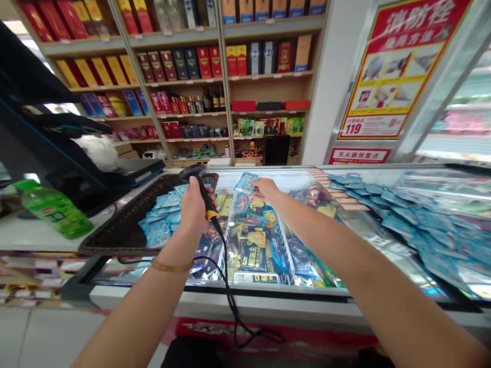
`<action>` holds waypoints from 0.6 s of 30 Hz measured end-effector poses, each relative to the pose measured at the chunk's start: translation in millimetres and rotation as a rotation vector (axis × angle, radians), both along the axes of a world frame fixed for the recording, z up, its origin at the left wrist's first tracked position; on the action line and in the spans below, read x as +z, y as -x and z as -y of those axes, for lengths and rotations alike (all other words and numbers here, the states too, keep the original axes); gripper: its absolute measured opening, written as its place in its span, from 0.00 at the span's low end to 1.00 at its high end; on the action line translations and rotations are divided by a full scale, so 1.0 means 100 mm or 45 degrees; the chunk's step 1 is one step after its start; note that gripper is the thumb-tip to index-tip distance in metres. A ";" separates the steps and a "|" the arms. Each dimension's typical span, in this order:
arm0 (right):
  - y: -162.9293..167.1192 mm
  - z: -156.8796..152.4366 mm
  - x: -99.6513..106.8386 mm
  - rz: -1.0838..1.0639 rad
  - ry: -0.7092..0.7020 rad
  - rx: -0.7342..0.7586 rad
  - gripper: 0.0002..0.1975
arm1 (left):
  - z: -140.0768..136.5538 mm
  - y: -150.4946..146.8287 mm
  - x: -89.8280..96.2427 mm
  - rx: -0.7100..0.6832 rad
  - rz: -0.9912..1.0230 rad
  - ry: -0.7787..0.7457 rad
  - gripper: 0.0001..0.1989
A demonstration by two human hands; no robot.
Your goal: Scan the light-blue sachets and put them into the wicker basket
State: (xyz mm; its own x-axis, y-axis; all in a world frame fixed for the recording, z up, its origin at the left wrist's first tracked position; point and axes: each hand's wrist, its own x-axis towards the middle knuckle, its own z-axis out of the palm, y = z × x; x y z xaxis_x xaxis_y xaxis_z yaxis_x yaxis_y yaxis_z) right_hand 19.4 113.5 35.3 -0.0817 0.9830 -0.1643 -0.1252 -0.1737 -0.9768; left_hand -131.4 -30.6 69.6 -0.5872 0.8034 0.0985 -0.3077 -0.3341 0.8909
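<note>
Blue packets (158, 230) lie in basket (115, 249) and on freezer (314, 302); we seem midway, which are done unclear, our left hand (192, 204) wrapped round the scanner (205, 197), right hand (267, 189) pinching one packet (245, 184).

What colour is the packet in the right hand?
The packet is mostly light blue, shown in the head view.

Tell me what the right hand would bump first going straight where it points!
Probably the black barcode scanner in the left hand: the right hand, pinching a blue packet, points roughly that way. Depth is unclear, so it might miss.
</note>
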 end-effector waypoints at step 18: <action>0.82 -0.03 -0.12 -0.345 -0.102 0.180 0.13 | 0.20 0.24 -0.20 0.049 0.140 0.065 0.21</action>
